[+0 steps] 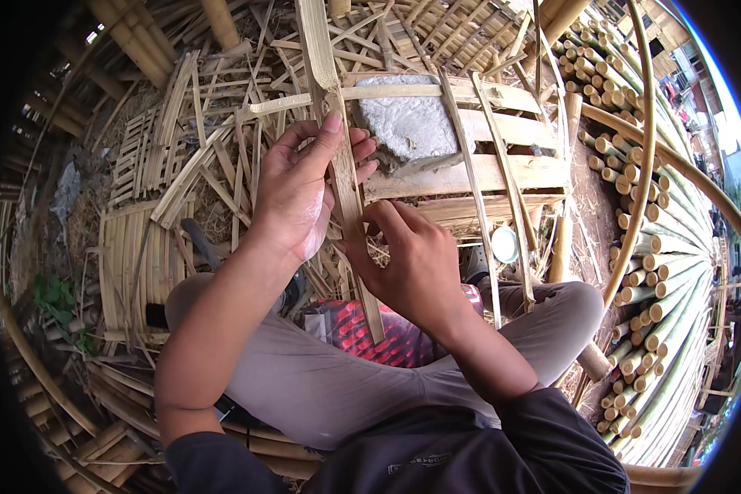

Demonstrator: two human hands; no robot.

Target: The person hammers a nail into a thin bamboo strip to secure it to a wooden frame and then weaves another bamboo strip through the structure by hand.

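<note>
1. The left hand (292,185) was wrapped around a long flat pale bamboo strip (337,123), thumb pressed along its face.
2. The right hand (412,259) pinched the same strip lower down, just below the left.
3. The strip stood nearly upright over the lap, its lower end above a red patterned cloth (391,333).
4. Beyond lay a grey stone block (407,123) on bamboo slats; cut green bamboo poles (667,272) were stacked at right.

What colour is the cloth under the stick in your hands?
The cloth is red with a dark crisscross pattern, under the bamboo strip; the head view shows it best.
</note>
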